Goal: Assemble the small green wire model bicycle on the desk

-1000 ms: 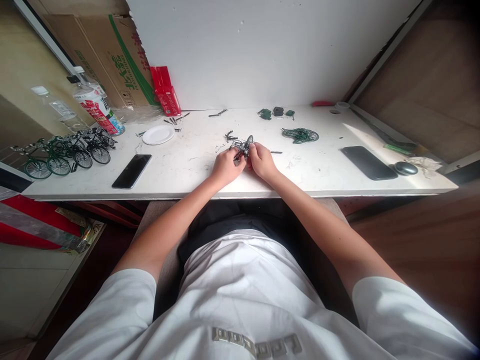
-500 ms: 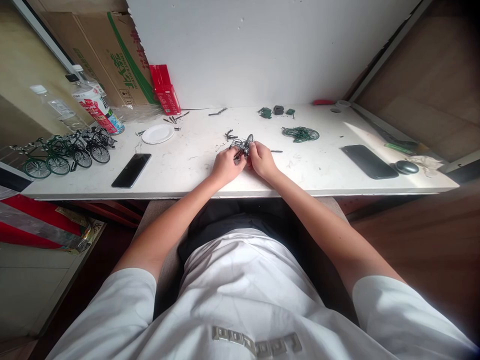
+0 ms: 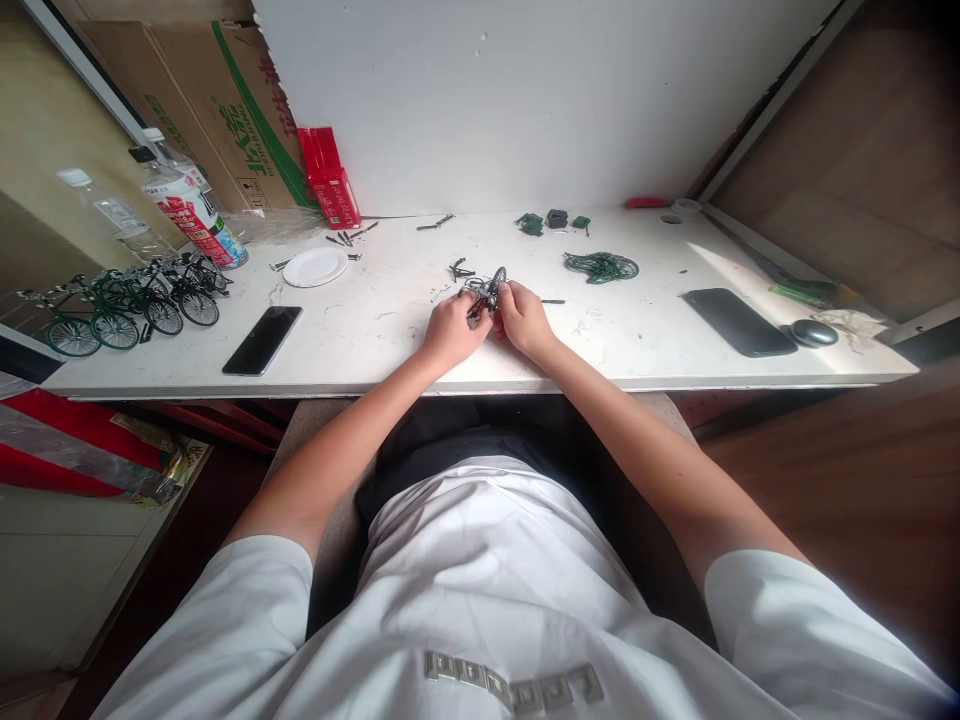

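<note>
Over the middle of the white table (image 3: 360, 345) I hold a small black model bicycle (image 3: 487, 288) with both hands. My left hand (image 3: 455, 330) is closed around its left side. My right hand (image 3: 523, 318) pinches it on the right, beside an upright wheel; the fingertips partly hide the model. Just beyond lies a small black part (image 3: 461, 270), and a thin dark strip (image 3: 553, 302) rests right of my right hand. A tangle of green model parts (image 3: 601, 267) sits farther right.
Finished-looking model bicycles (image 3: 116, 330) stand in a row at the left, near bottles (image 3: 199, 225). A phone (image 3: 262, 340), a white plate (image 3: 315, 267) and a red box (image 3: 330, 180) are also left. At right lie a dark phone-like slab (image 3: 739, 322) and a mouse (image 3: 814, 333).
Both hands stay in the same place on the model bicycle. No clear movement of the objects shows.
</note>
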### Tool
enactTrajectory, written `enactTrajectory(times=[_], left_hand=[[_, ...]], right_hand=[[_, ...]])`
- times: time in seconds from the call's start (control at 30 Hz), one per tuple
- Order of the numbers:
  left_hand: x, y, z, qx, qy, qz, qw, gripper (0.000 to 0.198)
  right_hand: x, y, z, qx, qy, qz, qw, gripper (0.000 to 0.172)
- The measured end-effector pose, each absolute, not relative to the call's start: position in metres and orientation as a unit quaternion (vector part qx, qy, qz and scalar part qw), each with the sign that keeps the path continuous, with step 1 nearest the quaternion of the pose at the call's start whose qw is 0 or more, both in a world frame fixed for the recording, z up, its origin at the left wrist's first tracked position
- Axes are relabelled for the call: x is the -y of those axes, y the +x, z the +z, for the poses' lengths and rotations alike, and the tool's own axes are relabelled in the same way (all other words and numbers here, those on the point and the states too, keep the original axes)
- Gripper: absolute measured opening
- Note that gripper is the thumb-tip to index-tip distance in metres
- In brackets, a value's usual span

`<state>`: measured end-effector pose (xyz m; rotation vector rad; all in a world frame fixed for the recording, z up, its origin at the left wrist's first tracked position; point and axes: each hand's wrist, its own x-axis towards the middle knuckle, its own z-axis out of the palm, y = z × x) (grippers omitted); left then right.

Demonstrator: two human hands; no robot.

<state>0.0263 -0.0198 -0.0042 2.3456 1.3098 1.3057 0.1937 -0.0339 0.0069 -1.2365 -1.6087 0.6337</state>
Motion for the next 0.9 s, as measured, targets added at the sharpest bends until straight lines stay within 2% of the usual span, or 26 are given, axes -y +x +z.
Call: enactTrajectory(times=[0.9], left_hand=[[0.0191,0.0263,-0.0044,-0.439,0.784,0.433,0.074,0.007]], right_hand=[[0.034,0.1939,0.0079,0.664,-0.508,0.26,0.482,0.067]])
